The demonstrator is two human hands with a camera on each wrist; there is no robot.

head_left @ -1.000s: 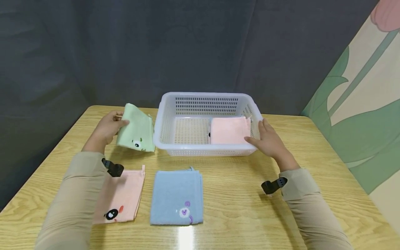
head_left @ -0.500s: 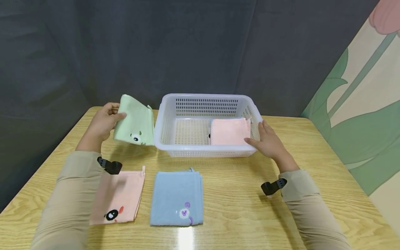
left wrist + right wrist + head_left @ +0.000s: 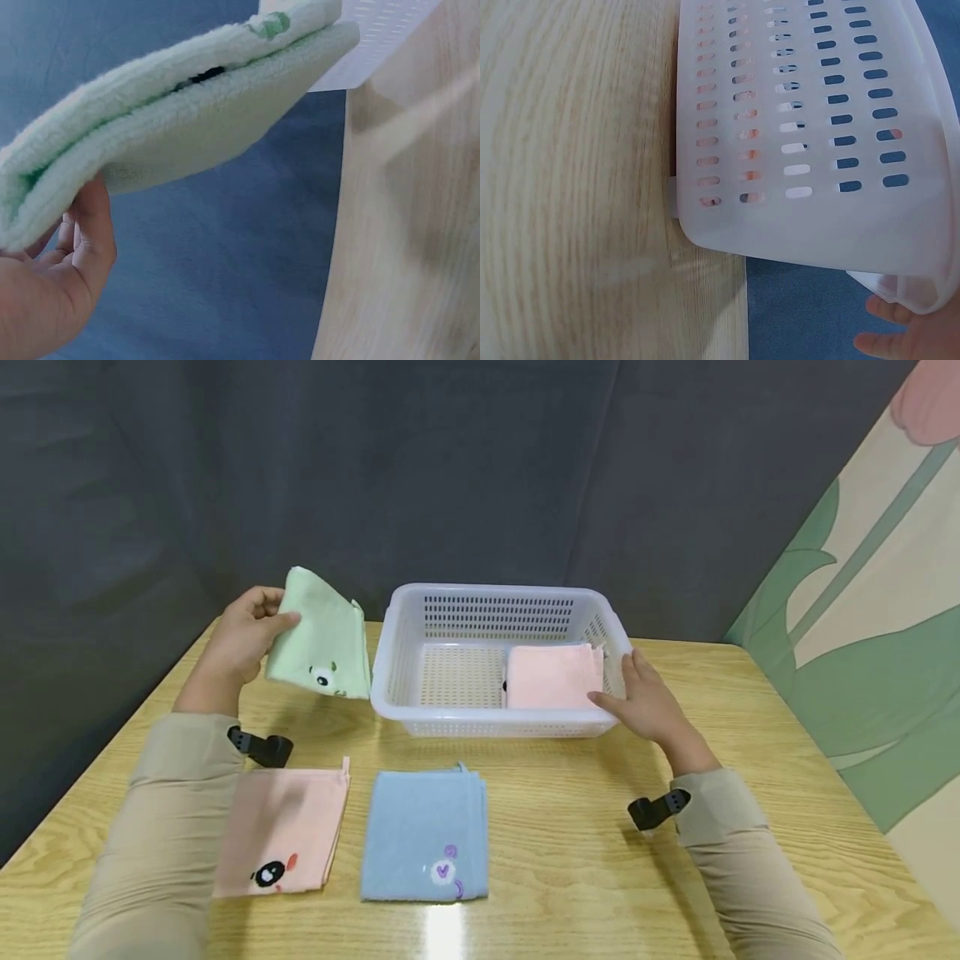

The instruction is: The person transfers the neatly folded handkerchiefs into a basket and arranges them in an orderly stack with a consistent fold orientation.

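My left hand (image 3: 243, 635) pinches the left edge of a folded light green towel (image 3: 322, 639) with an embroidered face, thumb on the near side. The towel is raised and tilted beside the basket's left end, its lower right corner right at the basket rim. In the left wrist view, the layers of the green towel (image 3: 202, 97) show edge-on, with curled fingers (image 3: 94, 232) beneath. My right hand (image 3: 648, 702) grips the near right corner of the white plastic basket (image 3: 510, 713), thumb over the rim and fingers along the outer end. A folded pink towel (image 3: 555, 677) lies in the basket's right half.
Two folded towels lie in front on the wooden table (image 3: 570, 860): a pink towel (image 3: 300, 818), partly covered by my left sleeve, and a blue towel (image 3: 423, 835) with purple embroidery. A dark curtain (image 3: 480, 468) hangs behind the table, and a painted wall (image 3: 885, 635) stands at right.
My left hand has lifted the green towel higher and slightly to the left. The right hand and the basket have stayed in place.
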